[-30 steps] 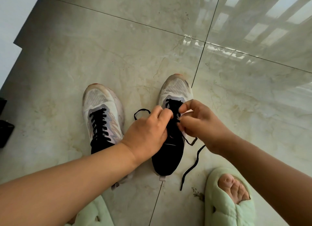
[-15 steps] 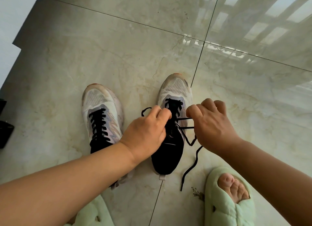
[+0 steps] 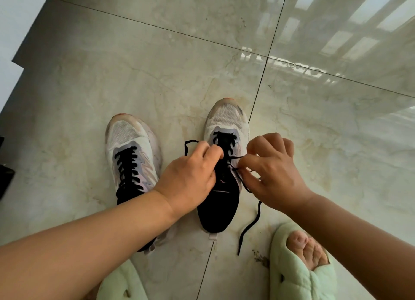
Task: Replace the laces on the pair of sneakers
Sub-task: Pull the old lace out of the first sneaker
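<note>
With the left sneaker (image 3: pixel 132 156) already laced on the floor, both hands, left hand (image 3: pixel 188 178) and right hand (image 3: pixel 272 176), pinch the black lace (image 3: pixel 249 230) over the right sneaker (image 3: pixel 224 187), mid-threading; next, probably, the upper eyelets

No text, label or number is readable.

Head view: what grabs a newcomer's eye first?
Both hands at frame centre working a black lace on the right-hand sneaker: the left hand pinches it at the eyelets, the right hand pinches a strand beside the shoe, with a loose end trailing on the tiled floor. To the left stands the other sneaker, already laced in black. A green slipper with bare toes sits bottom right.
</note>
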Tool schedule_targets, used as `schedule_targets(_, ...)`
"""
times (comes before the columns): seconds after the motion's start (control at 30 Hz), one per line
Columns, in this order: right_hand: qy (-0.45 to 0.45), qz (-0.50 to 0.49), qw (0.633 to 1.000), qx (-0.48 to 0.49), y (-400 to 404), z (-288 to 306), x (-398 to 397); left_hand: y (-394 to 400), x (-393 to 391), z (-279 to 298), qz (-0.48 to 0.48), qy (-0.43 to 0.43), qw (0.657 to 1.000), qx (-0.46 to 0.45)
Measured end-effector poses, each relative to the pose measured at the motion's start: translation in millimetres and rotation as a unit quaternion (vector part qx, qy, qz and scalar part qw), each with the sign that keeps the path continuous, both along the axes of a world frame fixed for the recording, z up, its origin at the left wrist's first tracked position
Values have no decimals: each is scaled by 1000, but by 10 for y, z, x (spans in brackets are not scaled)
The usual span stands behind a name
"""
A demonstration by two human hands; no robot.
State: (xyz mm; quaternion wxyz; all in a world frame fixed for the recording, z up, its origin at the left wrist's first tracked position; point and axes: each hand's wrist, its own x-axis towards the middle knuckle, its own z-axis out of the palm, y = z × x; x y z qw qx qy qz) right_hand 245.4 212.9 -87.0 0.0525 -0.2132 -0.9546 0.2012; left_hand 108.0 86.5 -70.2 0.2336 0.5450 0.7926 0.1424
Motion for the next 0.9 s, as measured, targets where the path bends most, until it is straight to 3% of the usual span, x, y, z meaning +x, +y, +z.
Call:
schedule_targets(0.17,-129,-39,988,76,143,-83,181,-14,-4,15,-5,5,1000,9)
schedule_targets(0.37,3,15,1000,-7,1,19,63,-10,-8,14,-3,4,1000,9)
schedule_targets(0.5,20,25,999,-23,-17,24,-31,-8,-10,5,-1,4,1000,8)
schedule_targets(0.63,-53,5,999,13,40,-76,31,-14,-15,1,-2,6,1000,6)
schedule_targets(0.77,-205,-61,976,41,141,-145,184,-17,-17,5,-2,3,1000,9)
schedule_targets(0.9,-72,-48,995,-41,81,-68,130,-18,-19,0,-1,0,1000,12)
